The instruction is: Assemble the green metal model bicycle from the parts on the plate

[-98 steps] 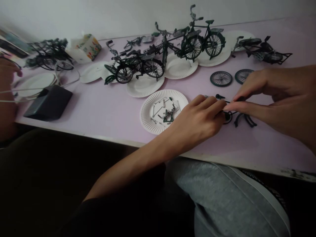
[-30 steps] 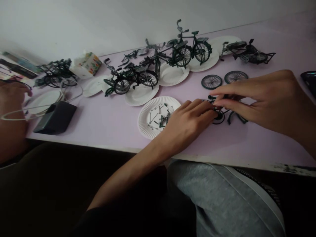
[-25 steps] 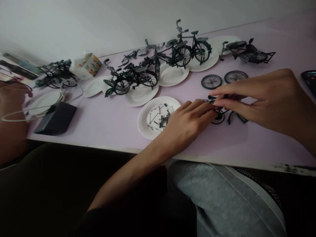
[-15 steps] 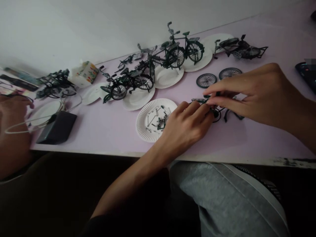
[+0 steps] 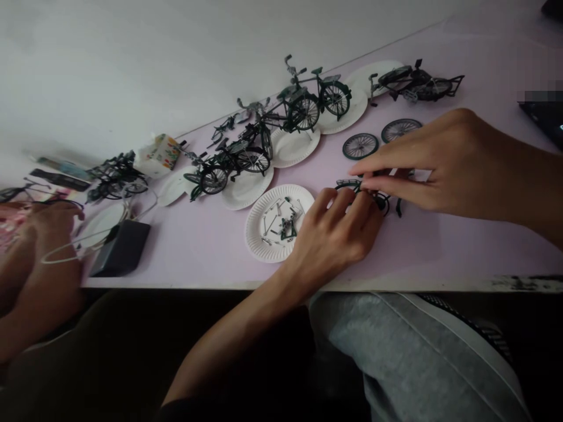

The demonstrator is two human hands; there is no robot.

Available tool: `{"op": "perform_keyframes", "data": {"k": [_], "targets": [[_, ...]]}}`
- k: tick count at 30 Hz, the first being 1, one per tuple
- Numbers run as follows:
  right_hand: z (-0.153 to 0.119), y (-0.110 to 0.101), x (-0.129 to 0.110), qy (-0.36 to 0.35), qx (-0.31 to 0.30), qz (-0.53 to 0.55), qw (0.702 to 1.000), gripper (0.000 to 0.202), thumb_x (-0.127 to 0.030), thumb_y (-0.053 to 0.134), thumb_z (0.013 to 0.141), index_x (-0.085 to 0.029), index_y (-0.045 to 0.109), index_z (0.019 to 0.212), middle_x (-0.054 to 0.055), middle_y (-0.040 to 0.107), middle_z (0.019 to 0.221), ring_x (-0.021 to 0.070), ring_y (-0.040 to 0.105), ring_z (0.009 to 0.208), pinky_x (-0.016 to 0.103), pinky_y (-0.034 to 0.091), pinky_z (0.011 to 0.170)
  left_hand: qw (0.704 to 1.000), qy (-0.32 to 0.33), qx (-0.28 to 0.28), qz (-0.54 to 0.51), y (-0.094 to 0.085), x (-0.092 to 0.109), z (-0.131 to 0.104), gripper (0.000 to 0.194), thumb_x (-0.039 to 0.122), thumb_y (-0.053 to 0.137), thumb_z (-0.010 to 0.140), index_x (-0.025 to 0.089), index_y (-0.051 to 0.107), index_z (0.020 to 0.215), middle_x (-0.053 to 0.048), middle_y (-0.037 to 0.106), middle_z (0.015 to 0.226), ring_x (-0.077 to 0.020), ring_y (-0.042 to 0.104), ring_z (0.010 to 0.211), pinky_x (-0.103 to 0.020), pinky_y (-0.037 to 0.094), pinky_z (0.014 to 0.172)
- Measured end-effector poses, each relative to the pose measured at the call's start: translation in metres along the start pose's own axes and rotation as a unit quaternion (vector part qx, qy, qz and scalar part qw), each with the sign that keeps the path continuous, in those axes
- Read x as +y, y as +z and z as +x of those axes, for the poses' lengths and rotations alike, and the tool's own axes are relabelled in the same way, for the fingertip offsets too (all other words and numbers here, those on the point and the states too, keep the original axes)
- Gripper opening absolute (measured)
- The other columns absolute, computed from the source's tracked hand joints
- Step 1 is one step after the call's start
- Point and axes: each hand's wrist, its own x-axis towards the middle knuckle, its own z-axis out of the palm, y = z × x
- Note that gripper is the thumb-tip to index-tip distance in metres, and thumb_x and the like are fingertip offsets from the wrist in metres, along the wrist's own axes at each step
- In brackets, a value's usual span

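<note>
Two-handed: pinched small dark part (image 5: pixel 369 174) between fingers of right hand (image 5: pixel 461 170), set left hand (image 5: pixel 336 237) against bicycle parts (image 5: pixel 349 183), couldn't tell its grip; likely best braced lightly.

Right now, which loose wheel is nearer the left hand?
The left-side wheel, wholly in view, is nearer the left hand; the other wheel is farther, partly behind the right hand.

From my end I see the wearer's left hand (image 5: pixel 338 231) and right hand (image 5: pixel 457 167), both bare. A black sleeve (image 5: pixel 187 407) shows low on the left arm (image 5: pixel 246 325). The trouser leg (image 5: pixel 404 343) is mottled grey, with a pale side stripe (image 5: pixel 457 320).
</note>
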Motion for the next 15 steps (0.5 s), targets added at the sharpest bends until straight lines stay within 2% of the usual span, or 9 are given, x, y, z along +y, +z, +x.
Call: {"op": "perform_keyframes", "data": {"k": [3, 6, 10, 13, 15], "targets": [[-0.0014, -0.0034, 0.0006, 0.004, 0.002, 0.048, 0.999, 0.027, -0.027, 0.061, 0.104, -0.033, 0.085, 0.118, -0.001, 0.086, 0.110, 0.0200, 0.079, 0.087, 0.035, 0.060, 0.078, 1.000, -0.001, 0.000, 0.004, 0.0009, 0.0009, 0.0000, 0.014, 0.010, 0.054, 0.107, 0.015, 0.067, 0.107, -0.010, 0.079, 0.109, -0.0209, 0.071, 0.092, -0.037, 0.052, 0.079], [-0.0007, -0.0068, 0.0011, 0.016, 0.004, 0.061, 0.998, 0.028, -0.027, 0.061, 0.104, -0.033, 0.085, 0.116, -0.002, 0.086, 0.102, 0.0172, 0.077, 0.079, 0.033, 0.059, 0.076, 1.000, 0.006, -0.001, 0.006, 0.0015, 0.0013, 0.0005, 0.016, 0.008, 0.053, 0.107, 0.014, 0.067, 0.106, -0.011, 0.079, 0.108, -0.0202, 0.070, 0.089, -0.036, 0.051, 0.078], [0.0021, -0.0062, -0.0016, 0.012, 0.010, 0.027, 1.000, 0.026, -0.030, 0.061, 0.104, -0.032, 0.086, 0.096, -0.004, 0.082, 0.081, 0.0127, 0.065, 0.059, 0.033, 0.054, 0.068, 1.000, 0.013, 0.019, 0.019, 0.0024, 0.0021, 0.0021, 0.014, 0.007, 0.056, 0.106, 0.013, 0.068, 0.102, -0.010, 0.078, 0.105, -0.0199, 0.070, 0.086, -0.036, 0.051, 0.077], [0.0026, -0.0016, -0.0056, 0.027, 0.016, -0.017, 0.999, 0.027, -0.032, 0.067, 0.102, -0.030, 0.080, 0.078, -0.004, 0.079, 0.074, 0.0152, 0.063, 0.059, 0.035, 0.052, 0.065, 1.000, 0.020, 0.013, 0.020, 0.0021, 0.0026, 0.0035, 0.015, 0.007, 0.055, 0.106, 0.015, 0.068, 0.101, -0.010, 0.078, 0.103, -0.0207, 0.071, 0.088, -0.037, 0.051, 0.077], [0.0021, 0.0013, -0.0076, 0.041, 0.026, -0.037, 0.998, 0.027, -0.032, 0.071, 0.099, -0.029, 0.077, 0.073, -0.003, 0.078, 0.073, 0.0173, 0.065, 0.062, 0.037, 0.052, 0.069, 0.999, 0.025, 0.010, 0.018, 0.0015, 0.0026, 0.0042, 0.014, 0.007, 0.058, 0.105, 0.015, 0.068, 0.100, -0.009, 0.079, 0.102, -0.0209, 0.072, 0.089, -0.036, 0.050, 0.077]]}}
